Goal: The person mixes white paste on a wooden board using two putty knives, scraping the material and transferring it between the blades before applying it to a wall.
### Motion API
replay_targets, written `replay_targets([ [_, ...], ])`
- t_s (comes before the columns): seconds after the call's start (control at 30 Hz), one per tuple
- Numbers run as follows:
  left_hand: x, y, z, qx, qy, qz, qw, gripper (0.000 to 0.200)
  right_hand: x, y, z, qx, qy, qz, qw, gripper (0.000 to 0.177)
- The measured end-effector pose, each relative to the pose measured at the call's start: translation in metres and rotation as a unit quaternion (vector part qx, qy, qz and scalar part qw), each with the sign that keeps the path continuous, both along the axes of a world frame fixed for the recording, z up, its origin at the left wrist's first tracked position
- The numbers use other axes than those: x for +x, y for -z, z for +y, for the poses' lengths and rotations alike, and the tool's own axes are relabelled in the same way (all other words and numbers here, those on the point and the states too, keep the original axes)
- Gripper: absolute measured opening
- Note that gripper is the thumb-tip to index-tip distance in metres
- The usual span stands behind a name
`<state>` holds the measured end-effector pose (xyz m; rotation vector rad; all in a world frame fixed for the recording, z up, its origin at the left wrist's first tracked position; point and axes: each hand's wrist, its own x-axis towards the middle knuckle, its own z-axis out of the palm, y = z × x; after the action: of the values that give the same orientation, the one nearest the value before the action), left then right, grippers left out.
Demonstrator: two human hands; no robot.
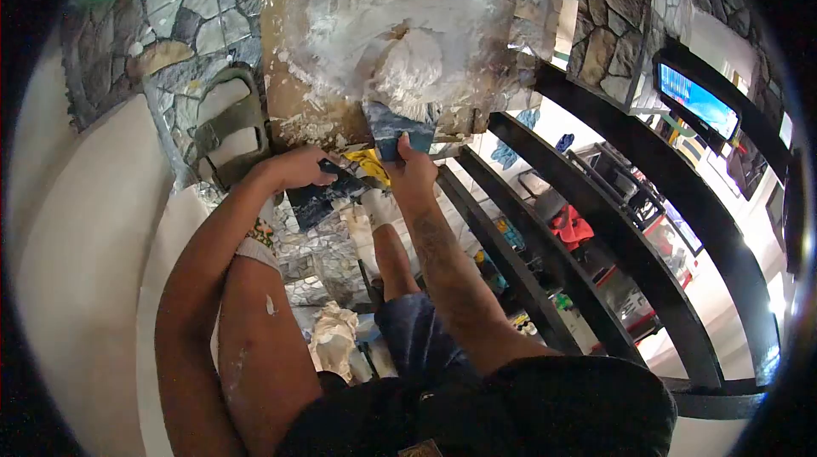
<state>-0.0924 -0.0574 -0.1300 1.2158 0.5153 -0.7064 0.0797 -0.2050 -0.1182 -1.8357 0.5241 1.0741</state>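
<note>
My right hand (414, 174) grips a wide dark-blue putty knife (385, 122), thumb on top. Its far edge meets a mound of wet white plaster (410, 64) on a smeared wooden board (288, 89). Lower and to the left, my left hand (298, 168) is closed on a second, dark putty knife (317, 205) with white residue on it. That blade hangs below the board's near edge, apart from the plaster. A yellow item (369, 165) lies between the two hands, partly hidden.
An olive-green plastic frame (231, 127) stands left of the board. Black slatted railings (596, 202) run along the right, with a lower level visible between them. A lit screen (698, 99) is at the upper right. Stone-patterned surfaces (204, 10) flank the board.
</note>
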Motion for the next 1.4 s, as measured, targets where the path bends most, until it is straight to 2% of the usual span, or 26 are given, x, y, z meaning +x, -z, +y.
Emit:
replay_targets([
  [0.03,-0.001,0.002,-0.001,-0.013,0.005,0.010,1.000,0.041,0.000,0.001,0.005,-0.046,-0.012,0.003,0.999,0.014],
  [0.1,-0.001,0.006,0.000,-0.038,0.018,0.028,0.999,0.042,0.002,0.001,0.015,-0.049,-0.111,-0.062,0.991,0.016],
  [0.13,-0.001,0.003,0.002,-0.017,0.022,0.027,0.999,0.042,0.003,-0.004,0.025,-0.007,-0.197,-0.129,0.972,0.018],
  [0.17,0.000,0.000,0.002,0.002,0.025,0.027,0.999,0.043,0.004,-0.005,0.039,0.055,-0.039,-0.057,0.996,0.019],
  [0.2,0.001,-0.005,0.005,0.022,0.029,0.026,0.999,0.044,0.003,-0.014,0.061,0.107,0.132,0.001,0.985,0.021],
  [0.27,0.006,-0.022,0.012,0.058,0.029,0.034,0.997,0.043,0.016,-0.015,0.075,0.060,0.146,0.019,0.987,0.013],
  [0.3,0.005,-0.021,0.012,0.067,0.022,0.030,0.997,0.042,0.023,-0.009,0.080,0.038,0.152,0.029,0.987,0.019],
  [0.37,0.002,-0.014,0.008,0.073,0.002,0.011,0.997,0.042,0.030,0.002,0.076,0.062,-0.017,-0.121,0.991,0.021],
  [0.43,-0.001,-0.005,0.001,0.059,-0.006,-0.007,0.998,0.042,0.034,-0.033,0.101,0.150,0.092,-0.158,0.972,0.027],
  [0.5,-0.001,0.001,0.001,0.040,-0.003,-0.011,0.999,0.041,0.059,-0.035,0.092,0.087,-0.045,-0.313,0.945,0.024],
  [0.53,0.000,-0.002,0.002,0.035,-0.007,-0.002,0.999,0.041,0.070,-0.044,0.095,0.099,-0.141,-0.329,0.928,0.022],
  [0.57,0.000,-0.006,0.004,0.030,-0.012,0.007,0.999,0.040,0.074,-0.050,0.098,0.060,-0.196,-0.351,0.914,0.023],
  [0.63,0.003,-0.007,0.006,0.005,-0.007,0.037,0.999,0.040,0.074,-0.071,0.118,-0.015,-0.302,-0.391,0.869,0.024],
  [0.67,0.004,-0.006,0.006,-0.015,0.006,0.059,0.998,0.040,0.073,-0.075,0.124,-0.087,-0.431,-0.480,0.759,0.020],
  [0.7,0.005,-0.004,0.006,-0.034,0.021,0.081,0.996,0.039,0.068,-0.081,0.132,-0.087,-0.485,-0.514,0.702,0.021],
  [0.77,0.000,0.006,-0.001,-0.013,-0.012,0.026,1.000,0.038,0.052,-0.091,0.146,-0.086,-0.577,-0.574,0.575,0.023],
  [0.8,0.000,0.004,0.000,-0.003,-0.026,-0.002,1.000,0.038,0.046,-0.095,0.148,-0.134,-0.623,-0.516,0.573,0.022],
  [0.9,0.000,0.001,0.000,-0.022,-0.028,0.059,0.998,0.038,0.051,-0.092,0.136,-0.088,-0.681,-0.523,0.504,0.024],
  [1.0,0.001,0.005,-0.001,0.019,-0.007,0.037,0.999,0.036,0.071,-0.093,0.119,0.031,-0.695,-0.551,0.460,0.030],
  [1.07,0.004,-0.002,0.000,0.026,-0.021,0.065,0.997,0.037,0.082,-0.090,0.109,0.119,-0.710,-0.544,0.432,0.035],
  [1.17,0.008,-0.015,0.009,0.024,-0.026,0.061,0.998,0.035,0.089,-0.109,0.110,0.132,-0.747,-0.506,0.410,0.036],
  [1.2,0.008,-0.015,0.008,0.014,-0.030,0.064,0.997,0.035,0.093,-0.112,0.113,0.164,-0.719,-0.526,0.424,0.036],
  [1.3,0.008,-0.011,0.005,-0.032,-0.056,0.096,0.993,0.034,0.102,-0.116,0.114,0.075,-0.721,-0.526,0.444,0.035],
  [1.33,0.007,-0.015,0.003,0.070,-0.046,0.077,0.993,0.032,0.106,-0.110,0.113,0.096,-0.701,-0.531,0.465,0.034],
  [1.4,0.006,-0.012,0.003,0.036,-0.042,0.075,0.996,0.033,0.108,-0.111,0.111,0.076,-0.677,-0.538,0.497,0.033],
])
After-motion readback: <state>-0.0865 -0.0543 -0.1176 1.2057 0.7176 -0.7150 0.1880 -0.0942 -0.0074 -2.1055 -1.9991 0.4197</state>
